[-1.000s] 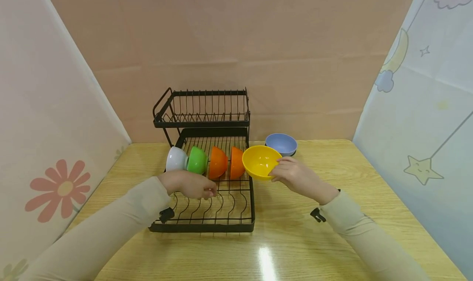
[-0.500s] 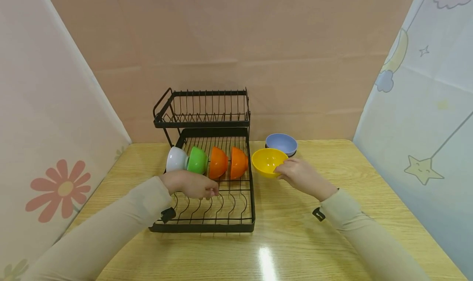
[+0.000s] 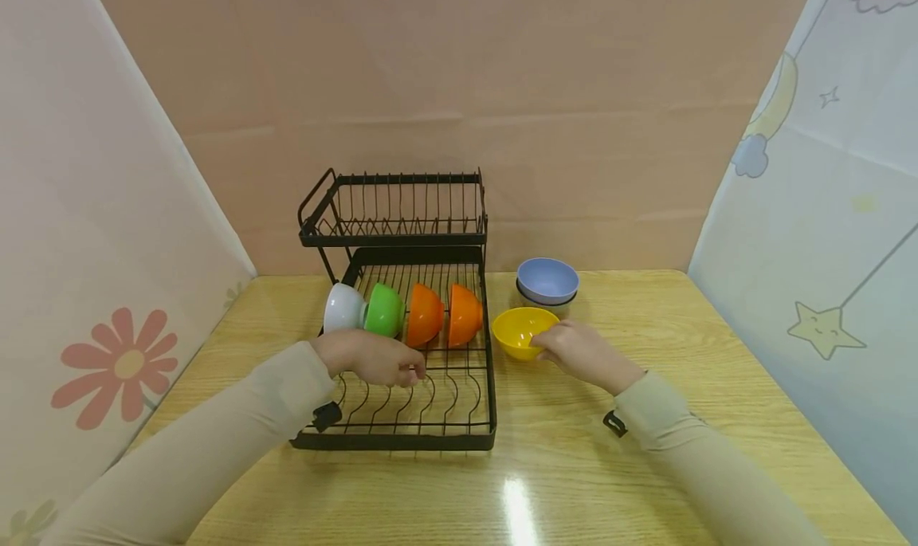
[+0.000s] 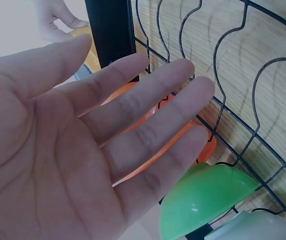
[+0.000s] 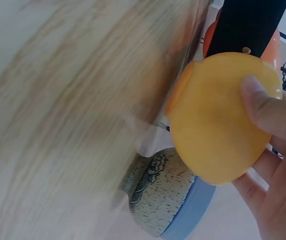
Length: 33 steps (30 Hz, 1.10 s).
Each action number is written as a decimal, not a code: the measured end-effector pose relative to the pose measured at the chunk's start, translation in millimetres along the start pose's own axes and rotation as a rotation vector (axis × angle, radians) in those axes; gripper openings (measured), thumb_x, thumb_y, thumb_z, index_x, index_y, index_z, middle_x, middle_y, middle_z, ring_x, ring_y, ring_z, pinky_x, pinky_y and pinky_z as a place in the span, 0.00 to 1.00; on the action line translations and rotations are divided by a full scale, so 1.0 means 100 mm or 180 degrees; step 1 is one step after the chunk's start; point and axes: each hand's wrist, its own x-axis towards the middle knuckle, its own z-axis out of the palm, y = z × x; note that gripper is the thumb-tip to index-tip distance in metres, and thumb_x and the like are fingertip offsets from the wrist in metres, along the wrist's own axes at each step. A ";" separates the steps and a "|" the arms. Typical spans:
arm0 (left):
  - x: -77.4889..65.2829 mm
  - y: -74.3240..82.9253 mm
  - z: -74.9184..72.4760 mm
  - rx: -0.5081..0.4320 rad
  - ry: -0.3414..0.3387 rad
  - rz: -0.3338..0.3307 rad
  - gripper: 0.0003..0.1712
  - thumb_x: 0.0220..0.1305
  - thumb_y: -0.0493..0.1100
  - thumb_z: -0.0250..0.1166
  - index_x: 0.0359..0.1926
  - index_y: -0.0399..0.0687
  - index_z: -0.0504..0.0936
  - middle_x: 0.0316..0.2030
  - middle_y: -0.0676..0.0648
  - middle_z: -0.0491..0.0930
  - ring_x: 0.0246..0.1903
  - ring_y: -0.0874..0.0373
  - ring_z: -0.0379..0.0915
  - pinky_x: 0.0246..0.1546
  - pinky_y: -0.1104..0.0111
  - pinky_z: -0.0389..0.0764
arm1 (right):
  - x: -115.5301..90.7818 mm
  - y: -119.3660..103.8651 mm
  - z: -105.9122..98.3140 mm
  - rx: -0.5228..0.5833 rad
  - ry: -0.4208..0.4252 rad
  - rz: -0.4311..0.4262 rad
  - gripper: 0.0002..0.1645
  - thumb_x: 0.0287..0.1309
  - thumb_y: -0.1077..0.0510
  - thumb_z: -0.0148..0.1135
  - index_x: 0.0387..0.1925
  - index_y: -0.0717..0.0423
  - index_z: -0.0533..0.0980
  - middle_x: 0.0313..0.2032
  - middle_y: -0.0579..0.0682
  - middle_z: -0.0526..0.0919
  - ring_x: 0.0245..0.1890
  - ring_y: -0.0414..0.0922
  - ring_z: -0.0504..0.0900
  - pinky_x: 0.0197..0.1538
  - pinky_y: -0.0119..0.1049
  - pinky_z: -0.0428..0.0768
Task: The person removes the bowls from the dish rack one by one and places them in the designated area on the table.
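Observation:
My right hand [image 3: 584,355] grips the rim of a yellow bowl [image 3: 512,340], thumb outside and fingers inside or behind it; in the right wrist view the yellow bowl [image 5: 223,120] shows its outer wall. It is held just right of the black dish rack [image 3: 394,442]. Over the rack's front, my left hand [image 3: 376,359] hovers with nothing in it; its fingers are extended in the left wrist view. Behind it, a white bowl [image 3: 343,307], a green bowl [image 3: 385,311] and two orange bowls [image 3: 425,315] stand on edge in a row.
A blue bowl [image 3: 548,280] sits stacked on a speckled bowl [image 5: 163,192] at the table's back, right of the rack. The rack's upper tier [image 3: 394,239] rises behind the row. Cloth screens enclose the wooden table [image 3: 610,482].
My right hand has carried the yellow bowl to the right and down, away from the orange bowls and off the rack's edge. My left hand has barely moved.

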 end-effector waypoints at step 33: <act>-0.01 0.05 0.00 0.0125 -0.0043 0.0019 0.18 0.73 0.51 0.54 0.58 0.53 0.75 0.52 0.50 0.78 0.54 0.55 0.73 0.58 0.58 0.73 | 0.09 0.00 0.09 0.0478 -0.0703 0.0211 0.10 0.46 0.57 0.74 0.28 0.50 0.79 0.24 0.39 0.80 0.22 0.34 0.70 0.30 0.31 0.74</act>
